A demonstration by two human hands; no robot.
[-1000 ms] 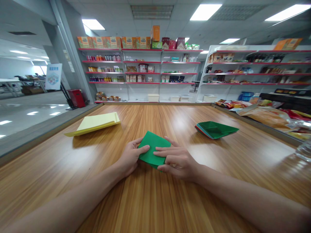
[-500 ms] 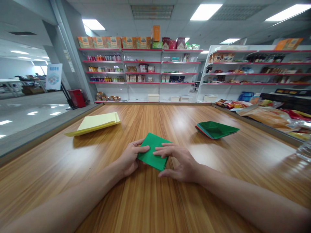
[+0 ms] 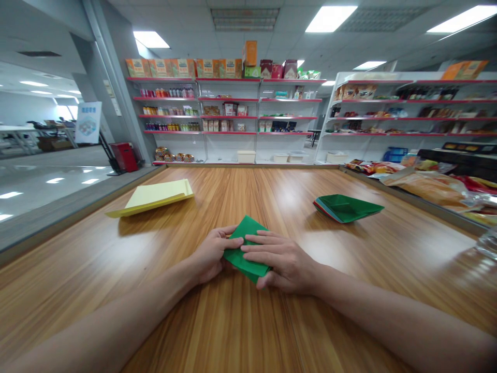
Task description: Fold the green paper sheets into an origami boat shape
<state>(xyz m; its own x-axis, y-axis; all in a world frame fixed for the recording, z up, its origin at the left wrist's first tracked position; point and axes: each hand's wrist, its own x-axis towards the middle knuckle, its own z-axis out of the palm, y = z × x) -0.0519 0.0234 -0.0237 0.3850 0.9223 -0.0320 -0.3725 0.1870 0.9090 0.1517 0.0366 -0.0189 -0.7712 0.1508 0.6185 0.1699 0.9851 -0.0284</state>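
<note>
A folded sheet of green paper is held just above the wooden table, tilted with one corner pointing away from me. My left hand pinches its left side, thumb on top and the other fingers mostly hidden beneath. Across the paper's right part lie the fingers of my right hand, while its thumb presses at the near right corner, so this hand also grips it. Beyond, to the right, sits a stack of folded paper, green on top with blue and red edges below. At the left lies a pale yellow paper pad.
The wooden table has a raised rim. Packaged food lies past its right edge, and a clear plastic item stands at the far right. Stocked shelves line the back. A red box and a sign stand at left.
My right fingers have come down flatter on the green paper, and the right thumb has closed in on its near corner. The paper has turned slightly and its near edge has shifted.
</note>
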